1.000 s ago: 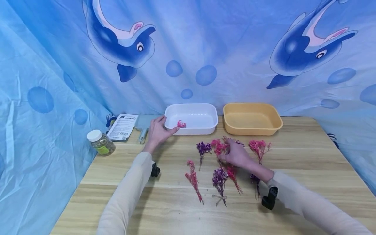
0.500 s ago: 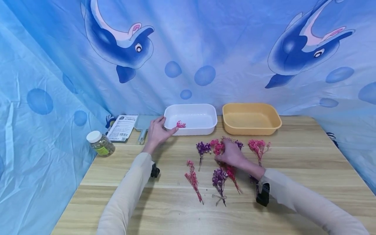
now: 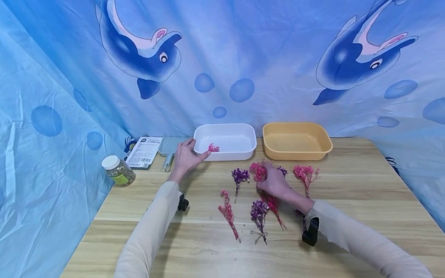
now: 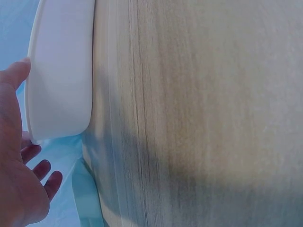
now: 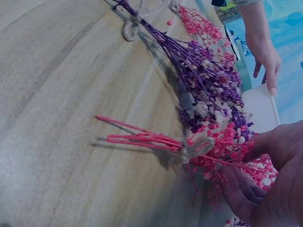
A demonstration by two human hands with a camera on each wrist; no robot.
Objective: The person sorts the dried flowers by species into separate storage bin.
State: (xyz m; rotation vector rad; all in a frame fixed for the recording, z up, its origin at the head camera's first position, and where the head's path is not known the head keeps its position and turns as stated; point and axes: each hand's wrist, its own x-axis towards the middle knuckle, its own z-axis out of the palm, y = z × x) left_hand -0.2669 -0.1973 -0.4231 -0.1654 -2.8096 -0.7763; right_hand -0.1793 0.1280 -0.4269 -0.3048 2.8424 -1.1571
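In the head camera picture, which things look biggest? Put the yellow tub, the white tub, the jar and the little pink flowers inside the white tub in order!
1. Yellow tub and white tub: too alike to rank
2. Jar
3. Little pink flowers

The left arm (image 3: 149, 227) stretches forward, the left hand (image 3: 185, 157) with thumb spread from fingers, while the right arm (image 3: 361, 235) slants inward, the right hand (image 3: 274, 183) pinching between thumb and fingers.
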